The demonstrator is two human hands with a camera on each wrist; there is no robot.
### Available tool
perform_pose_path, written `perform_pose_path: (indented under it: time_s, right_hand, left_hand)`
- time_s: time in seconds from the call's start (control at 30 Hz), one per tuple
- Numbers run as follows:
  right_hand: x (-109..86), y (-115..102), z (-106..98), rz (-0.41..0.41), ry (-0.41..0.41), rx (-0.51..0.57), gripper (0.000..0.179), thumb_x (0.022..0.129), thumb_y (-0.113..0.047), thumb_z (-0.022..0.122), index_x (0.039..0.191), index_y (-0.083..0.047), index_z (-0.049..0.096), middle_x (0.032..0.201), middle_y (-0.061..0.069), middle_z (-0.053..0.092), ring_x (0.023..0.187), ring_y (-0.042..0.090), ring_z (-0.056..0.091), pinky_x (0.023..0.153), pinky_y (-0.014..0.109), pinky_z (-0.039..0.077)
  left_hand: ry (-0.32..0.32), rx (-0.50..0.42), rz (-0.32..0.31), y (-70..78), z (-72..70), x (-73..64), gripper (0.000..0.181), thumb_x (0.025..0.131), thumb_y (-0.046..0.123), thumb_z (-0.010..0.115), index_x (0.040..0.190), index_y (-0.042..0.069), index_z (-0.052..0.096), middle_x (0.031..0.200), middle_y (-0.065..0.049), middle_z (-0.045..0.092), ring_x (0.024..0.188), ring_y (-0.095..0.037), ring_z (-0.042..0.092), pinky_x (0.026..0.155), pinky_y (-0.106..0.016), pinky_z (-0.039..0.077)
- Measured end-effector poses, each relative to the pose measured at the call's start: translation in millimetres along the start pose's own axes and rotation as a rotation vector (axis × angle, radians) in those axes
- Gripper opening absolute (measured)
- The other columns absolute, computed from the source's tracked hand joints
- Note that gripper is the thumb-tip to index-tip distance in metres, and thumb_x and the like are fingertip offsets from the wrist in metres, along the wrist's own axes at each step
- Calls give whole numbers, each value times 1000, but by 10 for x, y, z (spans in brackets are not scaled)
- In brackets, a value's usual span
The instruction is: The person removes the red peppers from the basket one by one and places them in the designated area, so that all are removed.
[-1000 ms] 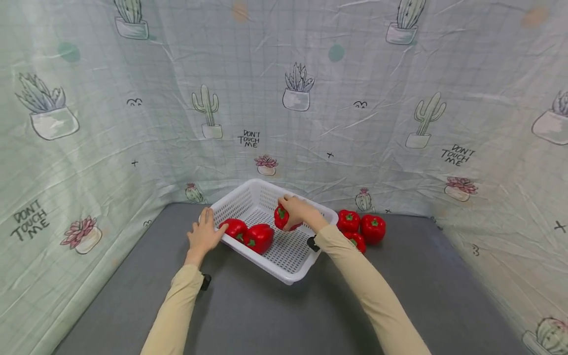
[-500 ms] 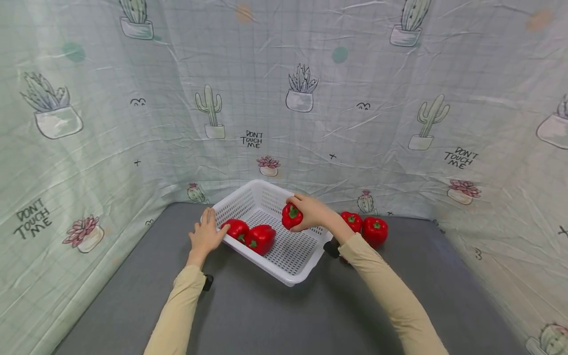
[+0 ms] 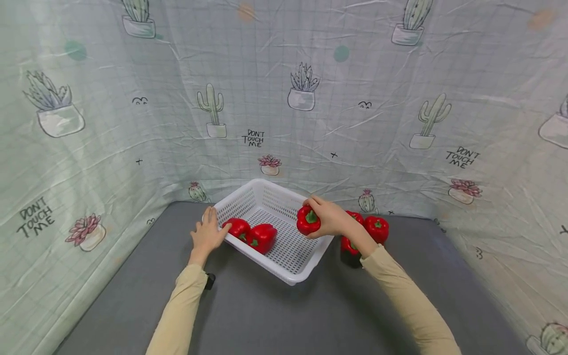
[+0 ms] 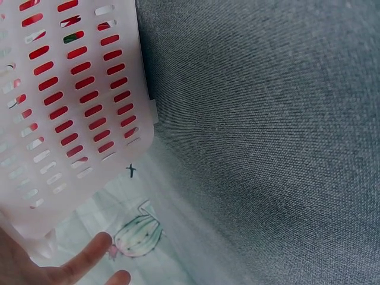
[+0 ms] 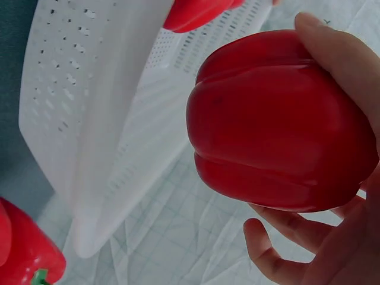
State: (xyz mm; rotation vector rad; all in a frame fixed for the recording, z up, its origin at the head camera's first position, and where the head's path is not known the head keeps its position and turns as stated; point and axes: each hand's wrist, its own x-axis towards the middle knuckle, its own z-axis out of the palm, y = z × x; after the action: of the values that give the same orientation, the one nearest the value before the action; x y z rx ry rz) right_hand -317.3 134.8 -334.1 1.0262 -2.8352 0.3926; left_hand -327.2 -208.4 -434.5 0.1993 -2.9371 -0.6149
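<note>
In the head view my right hand (image 3: 330,218) grips a red bell pepper (image 3: 308,220), its green stem facing left and toward me. They are over the right side of a white perforated plastic basket (image 3: 290,281). The right wrist view shows the same bell pepper (image 5: 279,124) between thumb and fingers, apart from the basket rim (image 5: 107,136). Two red bell peppers (image 3: 264,238) lie in the basket's left part. My left hand (image 3: 206,233) rests at the basket's left rim with fingers spread and fairly straight; its fingers (image 4: 89,255) extend past the basket corner in the left wrist view.
Right of the basket several red bell peppers (image 3: 376,229) sit close together on the dark grey tabletop (image 3: 266,320), partly hidden behind my right forearm. A pale cloth printed with cacti (image 3: 303,93) hangs behind and on both sides.
My right hand has carried the bell pepper rightward, from above the basket's middle to near its right rim. The left hand and the two peppers in the basket stay in place.
</note>
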Motion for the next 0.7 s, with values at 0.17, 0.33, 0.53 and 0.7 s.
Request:
perform_pose_path:
  time_s: [0.17,0.33,0.53,0.7]
  right_hand:
    - [-146,39,-15,-5,36,-3,74,59,-29,80,119,-12,41,111,4,50,92,18,57,73,32,53]
    - [-258,88,-3,11,41,-18,74,60,-32,80,121,-13,42,113,5,47,89,18,57,71,32,53]
    - [-420,147,25,35,70,-31,77,59,-34,80,123,-13,42,116,5,46,90,19,56,70,35,53]
    - [-568,211,41,37,112,-40,79,58,-34,80,123,-12,43,117,5,46,93,19,55,70,37,53]
  left_hand:
    - [29,-23,2,9,12,-10,81,86,56,36,142,3,12,148,-16,9,119,-53,27,89,-72,19]
    - [25,-11,3,11,-19,-17,79,87,54,37,142,2,13,148,-17,9,118,-53,28,88,-72,20]
    - [14,-11,5,15,-23,-4,76,87,46,43,141,2,14,148,-17,9,119,-53,28,88,-72,21]
    - [22,-20,6,18,-5,-11,76,86,45,43,141,1,15,147,-17,10,118,-53,28,88,-72,21]
